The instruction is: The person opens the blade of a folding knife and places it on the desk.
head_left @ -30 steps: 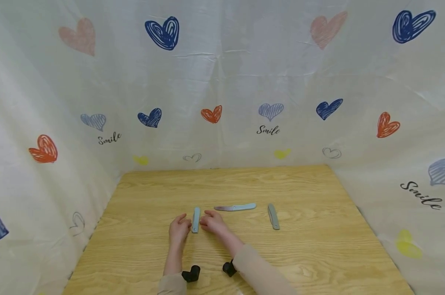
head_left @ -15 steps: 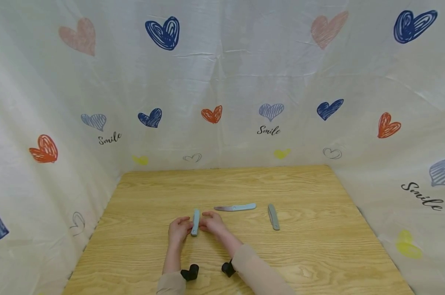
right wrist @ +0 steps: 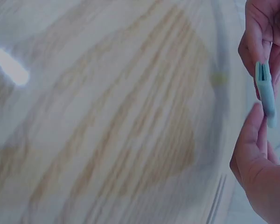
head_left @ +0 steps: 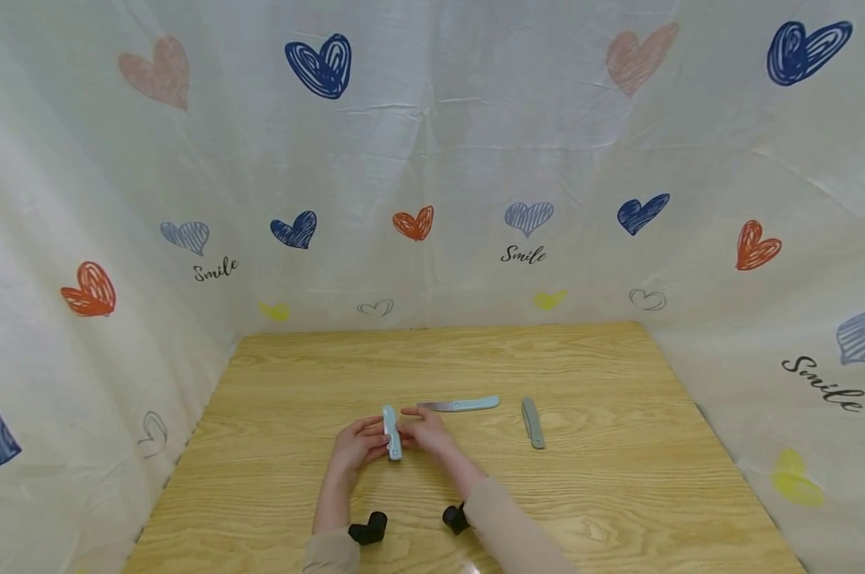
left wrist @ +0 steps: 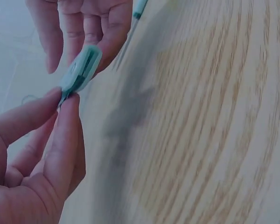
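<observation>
A pale blue folding knife (head_left: 391,426), folded, is held up between the two hands. My left hand (head_left: 355,448) pinches it between thumb and fingertips; the left wrist view shows the knife (left wrist: 80,72) with its slotted edge turned to the camera and the pinch at one long side. From the other side my right hand (head_left: 434,435) reaches in. In the right wrist view its fingers (right wrist: 251,133) lie right at the knife's lower end, while the thumb stands away. Just behind the right hand, a second pale blue folding knife (head_left: 473,404) lies unfolded, blade pointing left.
To the right on the wooden table (head_left: 619,494) lies a grey-green folding knife (head_left: 533,424), folded. A white curtain (head_left: 468,175) printed with hearts hangs round the table's back and sides. Black wrist mounts (head_left: 370,528) sit by the sleeves.
The folded knife, which lay on the table between the hands, has been picked up by the left hand, lifted, tilted and brought slightly right. The right hand has shifted slightly right.
</observation>
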A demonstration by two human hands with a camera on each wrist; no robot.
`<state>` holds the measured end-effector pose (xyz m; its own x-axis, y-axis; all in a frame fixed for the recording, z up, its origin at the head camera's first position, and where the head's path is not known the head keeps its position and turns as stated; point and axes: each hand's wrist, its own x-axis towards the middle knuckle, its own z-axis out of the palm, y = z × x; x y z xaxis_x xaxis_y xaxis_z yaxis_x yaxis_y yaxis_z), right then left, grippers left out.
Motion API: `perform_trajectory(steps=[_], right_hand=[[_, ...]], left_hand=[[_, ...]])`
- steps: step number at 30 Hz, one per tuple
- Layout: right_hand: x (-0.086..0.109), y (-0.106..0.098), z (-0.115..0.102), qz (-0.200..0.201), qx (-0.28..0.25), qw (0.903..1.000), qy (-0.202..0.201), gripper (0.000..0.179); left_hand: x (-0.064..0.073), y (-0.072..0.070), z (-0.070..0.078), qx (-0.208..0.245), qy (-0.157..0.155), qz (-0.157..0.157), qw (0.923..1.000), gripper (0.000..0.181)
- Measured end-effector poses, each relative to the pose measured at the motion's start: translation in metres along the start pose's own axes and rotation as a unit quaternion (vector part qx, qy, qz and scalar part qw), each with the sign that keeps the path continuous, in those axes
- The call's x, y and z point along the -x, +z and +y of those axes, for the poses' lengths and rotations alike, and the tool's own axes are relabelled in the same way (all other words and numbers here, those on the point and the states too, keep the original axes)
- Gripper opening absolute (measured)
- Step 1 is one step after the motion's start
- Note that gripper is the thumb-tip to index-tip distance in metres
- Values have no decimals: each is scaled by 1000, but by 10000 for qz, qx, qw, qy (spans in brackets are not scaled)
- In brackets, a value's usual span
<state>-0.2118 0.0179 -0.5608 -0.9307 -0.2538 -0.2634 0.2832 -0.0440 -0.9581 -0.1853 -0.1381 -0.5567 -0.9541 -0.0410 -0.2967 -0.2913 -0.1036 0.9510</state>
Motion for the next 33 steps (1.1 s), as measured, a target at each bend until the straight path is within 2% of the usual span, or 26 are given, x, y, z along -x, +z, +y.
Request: perform_trajectory(steps=[5, 8, 11, 16, 22, 28, 33], right_hand=[[8, -16, -7, -316, 45, 9995, 60, 53], [14, -27, -8, -362, 159, 9992, 60, 55], [20, -38, -8, -372, 209, 9991, -21, 56], [27, -58, -5, -269, 148, 9995, -110, 55], [38, -76, -2, -147, 144, 9997, -122, 55], [46, -87, -1, -103, 286, 9994, -177, 56], [45, -98, 2, -101, 239, 9996, -138, 57]], left_hand=[[4, 11, 5, -63, 43, -620, 9980, 52], [5, 20, 7, -70, 112, -1031, 9946, 52], [5, 31, 7, -34, 158, -1277, 9917, 52], [2, 51, 3, 23, 199, -1419, 9897, 53], [1, 72, -1, -230, 331, -1580, 9866, 53], [-2, 83, -7, -492, 393, -1647, 9843, 51], [-5, 89, -15, -245, 491, -1794, 9823, 46]])
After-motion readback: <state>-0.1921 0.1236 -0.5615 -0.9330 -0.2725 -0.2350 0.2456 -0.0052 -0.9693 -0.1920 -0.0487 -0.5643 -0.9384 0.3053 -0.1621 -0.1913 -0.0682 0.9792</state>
